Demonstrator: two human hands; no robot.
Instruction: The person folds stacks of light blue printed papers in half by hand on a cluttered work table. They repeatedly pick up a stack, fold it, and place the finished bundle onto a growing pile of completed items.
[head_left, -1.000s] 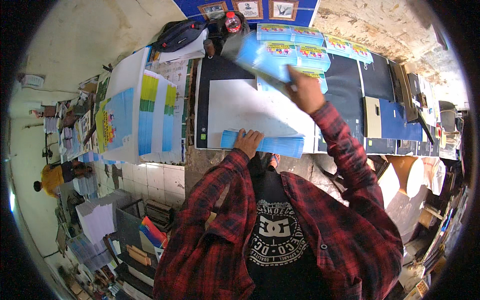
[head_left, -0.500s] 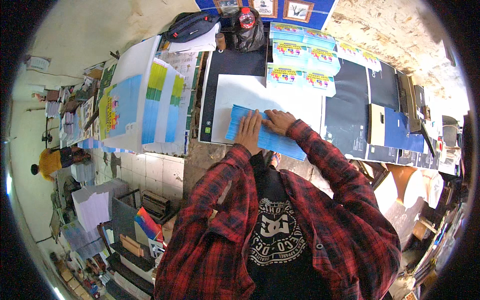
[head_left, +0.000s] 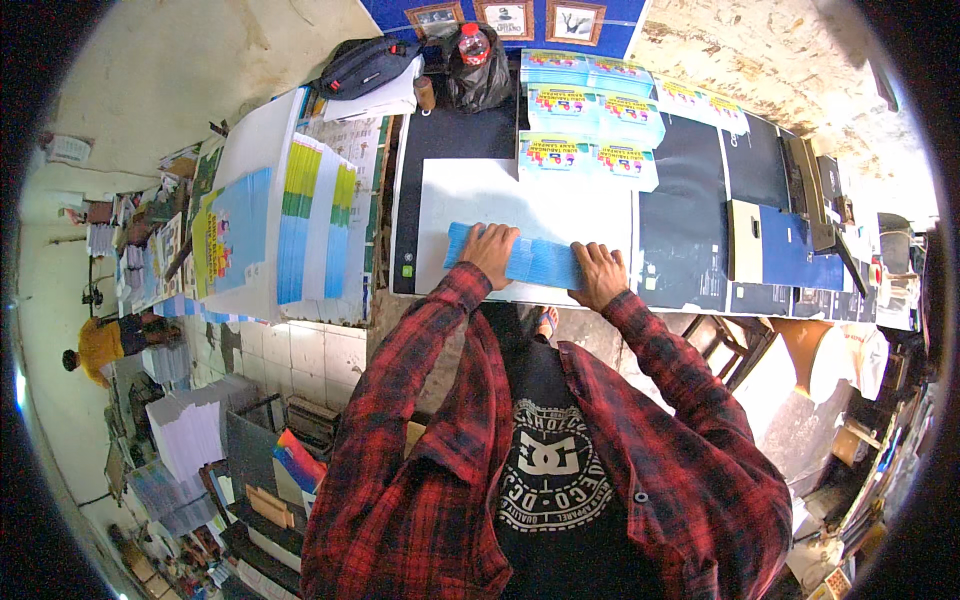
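Observation:
A row of light blue booklets (head_left: 545,262), pressed close together, lies at the near edge of a white sheet (head_left: 590,215) on the worktable. Across its left part bends my left hand (head_left: 490,252), fingers closed over the booklets, with a short blue end showing beyond. My right hand (head_left: 602,275) grips the right end, its fingers curled over the top. The thumbs and the undersides of both hands are hidden.
Several stacks of printed booklets (head_left: 560,150) stand beyond the white sheet. A black plastic bag (head_left: 478,82) with a red-capped bottle (head_left: 472,45) and a dark waist bag (head_left: 368,68) sit farther back. Left are more booklets (head_left: 300,225); a person in yellow (head_left: 97,345) is at far left.
My right hand has moved from the middle of the booklets to their right end. The slanting, spread row is now shorter and straighter. My left hand has curled from lying flat.

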